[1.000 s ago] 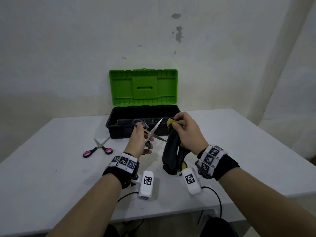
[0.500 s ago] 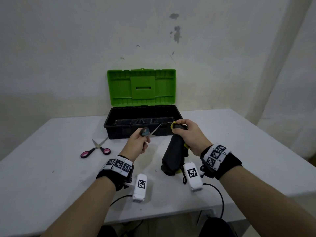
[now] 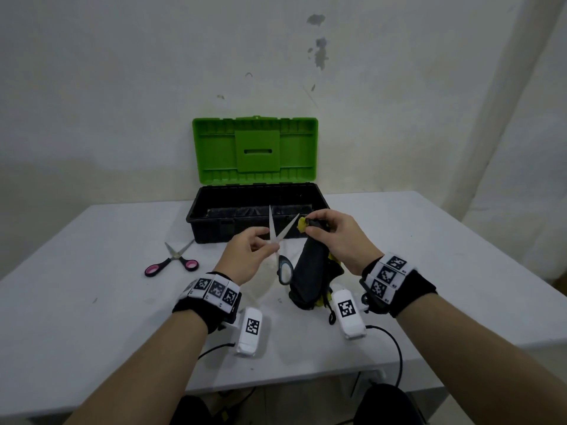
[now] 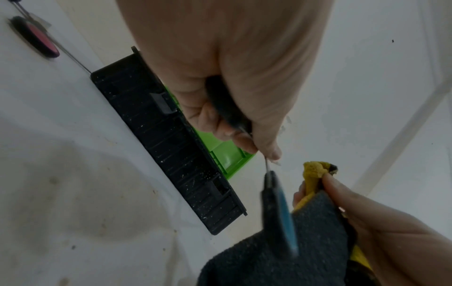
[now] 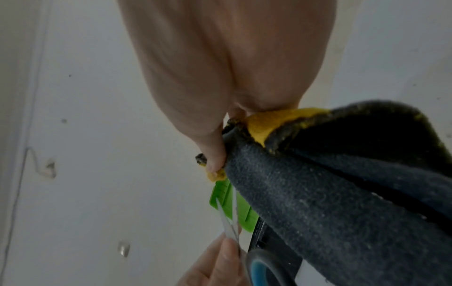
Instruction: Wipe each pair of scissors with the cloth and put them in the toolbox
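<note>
Toolbox (image 3: 245, 222) open, straight beyond both hands. Right hand (image 3: 340, 237) pinches cloth (image 3: 310, 271) top, rest hanging. Left hand (image 3: 245, 256) pinches blue-handled scissors (image 3: 280, 240) near pivot: blades splayed upward, handles down, touching cloth. Pink scissors (image 3: 173, 260) lie farther left.

White table (image 3: 92, 317), stained pale wall (image 3: 122, 72) behind it, dark chipped patches (image 3: 319, 53) high on the wall

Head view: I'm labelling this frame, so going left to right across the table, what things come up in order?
Pink-handled scissors → left hand → blue-handled scissors pinched by it → dark cloth → right hand. The open toolbox sits behind and spans the middle.
</note>
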A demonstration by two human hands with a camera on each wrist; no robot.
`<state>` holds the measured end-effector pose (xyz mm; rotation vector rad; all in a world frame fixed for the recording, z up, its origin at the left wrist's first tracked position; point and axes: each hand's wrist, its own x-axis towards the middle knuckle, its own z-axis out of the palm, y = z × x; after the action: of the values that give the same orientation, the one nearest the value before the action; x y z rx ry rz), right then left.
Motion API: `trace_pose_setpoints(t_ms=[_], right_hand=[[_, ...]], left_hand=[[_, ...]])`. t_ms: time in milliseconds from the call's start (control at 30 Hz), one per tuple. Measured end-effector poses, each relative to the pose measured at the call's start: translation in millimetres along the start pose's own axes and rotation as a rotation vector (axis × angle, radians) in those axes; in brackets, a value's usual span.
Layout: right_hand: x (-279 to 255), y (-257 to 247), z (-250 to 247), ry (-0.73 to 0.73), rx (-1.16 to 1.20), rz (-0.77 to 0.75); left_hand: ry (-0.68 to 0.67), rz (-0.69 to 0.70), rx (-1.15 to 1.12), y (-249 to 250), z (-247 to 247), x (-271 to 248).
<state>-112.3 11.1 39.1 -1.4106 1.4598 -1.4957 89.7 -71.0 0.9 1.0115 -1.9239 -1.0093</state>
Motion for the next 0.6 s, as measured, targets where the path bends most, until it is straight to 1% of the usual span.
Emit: trace_pose_setpoints(t_ms=[100, 200, 367, 500, 600], right_hand=[[-1, 3, 4, 0.007, -0.229, -0.079], [-4, 4, 10, 0.034, -0.396, -0.149], [-9, 2, 16, 0.013, -0.452, -0.281], [-9, 1, 20, 0.017, -0.484, -0.424], [-8, 4, 22, 0.027, -0.430, -0.379]], left_hand=[[-0.041, 0.048, 0.013, 4, 2, -4], [-0.090, -0.007, -0.117, 10, 4, -7], [-0.083, 0.007, -0.117, 12, 5, -6], [-0.077, -0.018, -0.123, 15, 6, -4], [-0.085, -0.031, -0.139, 18, 7, -5]])
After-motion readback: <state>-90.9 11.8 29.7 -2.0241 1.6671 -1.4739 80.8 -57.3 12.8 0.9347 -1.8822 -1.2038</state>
